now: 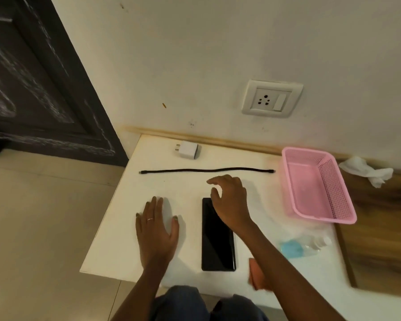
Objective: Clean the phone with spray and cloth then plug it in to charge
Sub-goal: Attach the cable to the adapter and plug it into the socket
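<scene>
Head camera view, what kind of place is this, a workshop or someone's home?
Probably a room in a home: a small white table against a painted wall with a wall socket, a dark panelled door beside it, and a tiled floor.

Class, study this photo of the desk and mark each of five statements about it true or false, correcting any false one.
1. The black smartphone lies flat on the white table. True.
2. The white charger adapter is plugged into the wall socket. False: it lies on the table.
3. The pink plastic basket holds the black charging cable. False: the cable lies stretched out on the table beside the basket.
4. The left hand rests flat on the table. True.
5. The right hand grips the clear spray bottle. False: the bottle lies untouched on its side.
</scene>
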Demonstrator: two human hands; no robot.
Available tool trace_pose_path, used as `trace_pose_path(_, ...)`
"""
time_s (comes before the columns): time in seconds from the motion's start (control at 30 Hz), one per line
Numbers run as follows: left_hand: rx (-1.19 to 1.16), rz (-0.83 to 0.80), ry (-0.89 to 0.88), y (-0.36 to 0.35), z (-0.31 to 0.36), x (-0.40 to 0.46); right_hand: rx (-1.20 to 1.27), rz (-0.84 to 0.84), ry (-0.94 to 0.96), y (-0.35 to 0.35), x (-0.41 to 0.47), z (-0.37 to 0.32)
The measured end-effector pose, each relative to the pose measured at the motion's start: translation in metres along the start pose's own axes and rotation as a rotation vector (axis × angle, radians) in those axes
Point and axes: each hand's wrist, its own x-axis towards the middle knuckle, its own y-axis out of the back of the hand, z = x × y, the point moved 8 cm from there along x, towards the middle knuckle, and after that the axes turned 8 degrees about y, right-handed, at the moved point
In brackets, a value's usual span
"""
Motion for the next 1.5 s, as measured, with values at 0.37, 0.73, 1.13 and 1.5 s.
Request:
trace_pose_path(0.37,0.054,0.036,-0.003,-0.012,-0.01,0.005,-0.118,-0.229,0.003,-0.081,0.144,0.021)
trace_pose_path(0.73,-0.018,0.072,0.012,-0.004,-0.006,0.003,0.241,-0.036,0.096,-0.058,0.083,-0.01)
trace_pose_path(1.13,-0.01,-0.011,-0.019,-0.012,-0.006,0.002,0.203,-0.261,0.114,-0.084,-0.029,-0.043)
trace_pose_path(1.5,-0.026,0.021,-0.025,-0.011,-0.007,0.002,0.134,-0.242,0.21,-0.071,0.058,-0.057)
